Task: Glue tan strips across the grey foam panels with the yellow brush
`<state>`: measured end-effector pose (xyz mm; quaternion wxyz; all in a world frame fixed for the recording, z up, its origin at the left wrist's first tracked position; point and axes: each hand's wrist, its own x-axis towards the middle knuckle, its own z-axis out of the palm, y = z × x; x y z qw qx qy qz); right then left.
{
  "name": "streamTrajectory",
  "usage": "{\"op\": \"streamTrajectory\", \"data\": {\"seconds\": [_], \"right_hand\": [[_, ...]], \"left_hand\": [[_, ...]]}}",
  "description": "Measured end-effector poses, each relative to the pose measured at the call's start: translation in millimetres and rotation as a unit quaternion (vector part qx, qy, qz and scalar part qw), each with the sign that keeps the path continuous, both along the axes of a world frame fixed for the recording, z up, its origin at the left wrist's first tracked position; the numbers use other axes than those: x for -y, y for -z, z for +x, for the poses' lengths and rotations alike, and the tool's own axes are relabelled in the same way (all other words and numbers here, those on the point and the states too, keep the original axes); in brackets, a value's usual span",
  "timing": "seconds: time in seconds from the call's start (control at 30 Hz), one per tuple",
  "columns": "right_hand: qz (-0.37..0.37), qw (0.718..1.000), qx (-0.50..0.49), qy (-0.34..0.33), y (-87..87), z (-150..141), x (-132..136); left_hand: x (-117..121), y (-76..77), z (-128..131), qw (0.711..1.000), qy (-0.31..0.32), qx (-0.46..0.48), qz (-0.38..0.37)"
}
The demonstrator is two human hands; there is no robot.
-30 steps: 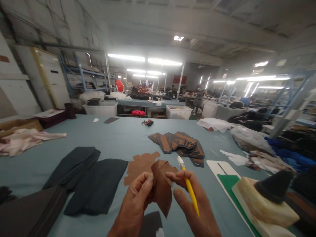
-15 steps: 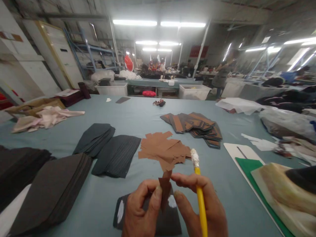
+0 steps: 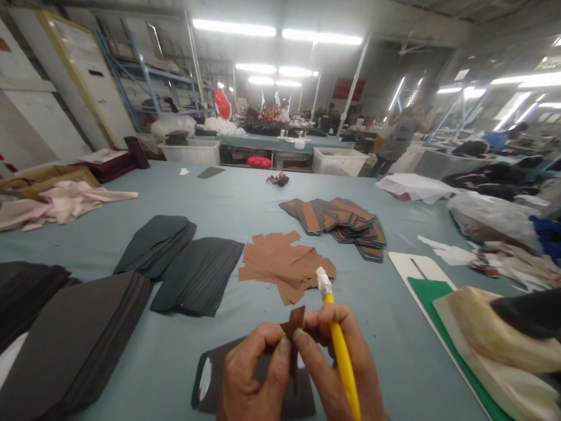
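Your two hands are together at the bottom centre of the view, just above the table's edge. Your left hand is clamped on a small brown strip, pinching it upright between thumb and fingers, while your right hand is closed around a yellow pencil with a white, frayed tip pointing up and away. The side of your right hand's fingers rests against the strip, so the strip stands between both hands, above a dark panel marked with a white smear. A firm pinch close to the strip's edge looks right here: it should keep the piece from twisting, and the pencil stays clear of it. Beyond your hands, on the blue-grey table, lies a loose spread of brown cut pieces – and further on, a fanned heap of brown-and-dark pieces. Dark stacks sit to your left; a green board lies to your right.
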<state>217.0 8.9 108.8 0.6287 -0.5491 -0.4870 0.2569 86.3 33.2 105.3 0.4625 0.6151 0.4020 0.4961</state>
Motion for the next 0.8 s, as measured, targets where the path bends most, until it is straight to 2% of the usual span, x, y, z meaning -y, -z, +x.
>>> {"op": "streamTrajectory", "data": {"seconds": [0.07,0.17,0.23,0.37,0.47,0.53,0.63,0.8], "right_hand": [[-0.012,0.999,-0.032,0.005,-0.9,-1.4,-1.6],[-0.022,0.996,-0.074,-0.038,-7.6,0.1,-3.8],[-0.017,0.992,-0.105,-0.064,-14.5,1.1,-3.8],[-0.022,0.979,-0.186,-0.083,-23.4,-1.8,-0.5],[-0.031,0.982,-0.166,-0.081,-22.4,-0.9,0.2],[-0.031,0.99,-0.115,-0.078,-20.1,3.6,-0.9],[-0.049,0.995,-0.07,-0.058,-15.7,12.0,-2.5],[-0.092,0.983,-0.151,-0.049,-2.5,15.8,0.1]], "left_hand": [[-0.9,1.9,-3.9,1.0,0.006,0.005,-0.017],[-7.9,6.2,-14.0,0.999,0.008,0.011,-0.053],[-16.2,7.5,-22.3,0.997,0.032,0.013,-0.074],[-31.0,1.7,-31.1,0.974,0.176,0.051,-0.13],[-33.2,-4.4,-27.0,0.941,0.267,0.089,-0.188],[-31.0,-4.9,-22.9,0.928,0.262,0.113,-0.239],[-27.5,-0.5,-19.8,0.93,0.211,0.102,-0.282],[-27.0,5.2,-19.6,0.943,0.174,0.049,-0.28]]}}
